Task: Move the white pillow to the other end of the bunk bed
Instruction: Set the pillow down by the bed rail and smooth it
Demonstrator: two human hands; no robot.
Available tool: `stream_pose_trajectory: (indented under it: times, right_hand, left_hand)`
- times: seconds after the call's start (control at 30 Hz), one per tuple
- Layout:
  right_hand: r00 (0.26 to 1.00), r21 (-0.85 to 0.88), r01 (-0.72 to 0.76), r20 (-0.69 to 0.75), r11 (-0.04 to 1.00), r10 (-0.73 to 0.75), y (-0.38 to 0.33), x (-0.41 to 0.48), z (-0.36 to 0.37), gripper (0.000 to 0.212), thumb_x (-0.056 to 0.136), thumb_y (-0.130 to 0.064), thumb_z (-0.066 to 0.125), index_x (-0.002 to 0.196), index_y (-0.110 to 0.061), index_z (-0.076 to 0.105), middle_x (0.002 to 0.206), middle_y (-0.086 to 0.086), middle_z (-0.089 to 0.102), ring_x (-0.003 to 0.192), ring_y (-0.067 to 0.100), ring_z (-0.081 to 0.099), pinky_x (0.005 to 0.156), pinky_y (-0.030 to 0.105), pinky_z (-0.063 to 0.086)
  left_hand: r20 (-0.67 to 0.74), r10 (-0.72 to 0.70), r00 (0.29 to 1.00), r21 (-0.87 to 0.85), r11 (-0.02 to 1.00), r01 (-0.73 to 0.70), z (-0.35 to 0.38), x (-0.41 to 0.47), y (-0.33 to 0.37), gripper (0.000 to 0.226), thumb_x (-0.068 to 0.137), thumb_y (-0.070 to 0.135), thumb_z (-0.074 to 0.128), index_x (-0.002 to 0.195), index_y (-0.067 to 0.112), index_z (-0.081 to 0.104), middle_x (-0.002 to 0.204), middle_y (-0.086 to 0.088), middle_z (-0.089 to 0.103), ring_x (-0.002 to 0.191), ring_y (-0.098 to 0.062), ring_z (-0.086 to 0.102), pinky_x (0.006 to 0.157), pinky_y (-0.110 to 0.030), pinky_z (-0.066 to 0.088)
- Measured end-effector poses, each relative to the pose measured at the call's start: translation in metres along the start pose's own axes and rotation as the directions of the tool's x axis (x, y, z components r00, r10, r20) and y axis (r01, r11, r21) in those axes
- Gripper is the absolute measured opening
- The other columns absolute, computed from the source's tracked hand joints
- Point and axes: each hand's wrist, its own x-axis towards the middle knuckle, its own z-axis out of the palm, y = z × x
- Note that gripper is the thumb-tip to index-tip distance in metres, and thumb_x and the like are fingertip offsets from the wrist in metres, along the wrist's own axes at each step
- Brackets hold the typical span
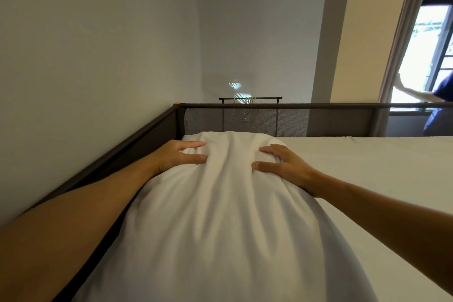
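Grey walls surround the bunk bed (367, 167); left hand (176, 154) and right hand (282, 167) each pinch the white pillow (220, 216) toward 12 o'clock, probably to slide it.

A plump white pillow (220, 216) in a creased white case is lying lengthwise on the bunk bed's (367, 179) white mattress, stretching toward the mesh end rail.

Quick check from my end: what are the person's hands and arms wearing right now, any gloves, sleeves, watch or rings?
Nothing visible. The left hand and right hand are bare, with no gloves and no rings that show. Both forearms are uncovered as far as the frame edge, with no sleeves, watch or bands at the wrists.
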Motion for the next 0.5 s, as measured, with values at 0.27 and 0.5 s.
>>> stream_pose_trajectory:
  times: [0.27, 0.5]
  right_hand:
    - [1.0, 0.02, -0.016, 0.008, 1.0, 0.016, -0.007, 0.002, 0.009, 0.069, 0.072, -0.048, 0.074, 0.134, -0.03, 0.052, 0.124, -0.012, 0.042, 0.111, 0.011, 0.043, 0.094, 0.026, 0.033]
    - [1.0, 0.03, -0.009, -0.005, 1.0, 0.009, -0.019, 0.0, 0.01, 0.068, 0.071, -0.05, 0.074, 0.133, -0.029, 0.053, 0.12, -0.013, 0.044, 0.107, 0.01, 0.046, 0.091, 0.027, 0.035]
  left_hand:
    - [0.04, 0.001, 0.999, 0.01, 1.0, -0.001, -0.013, -0.006, -0.007, 0.086, 0.029, 0.08, 0.077, 0.11, 0.057, 0.061, 0.146, 0.003, 0.051, 0.123, -0.01, 0.051, 0.093, -0.022, 0.04]
    - [0.012, 0.039, 0.999, 0.021, 0.999, -0.04, -0.02, -0.01, -0.004, 0.09, 0.025, 0.082, 0.075, 0.11, 0.055, 0.061, 0.137, 0.011, 0.053, 0.124, -0.008, 0.051, 0.092, -0.018, 0.04]
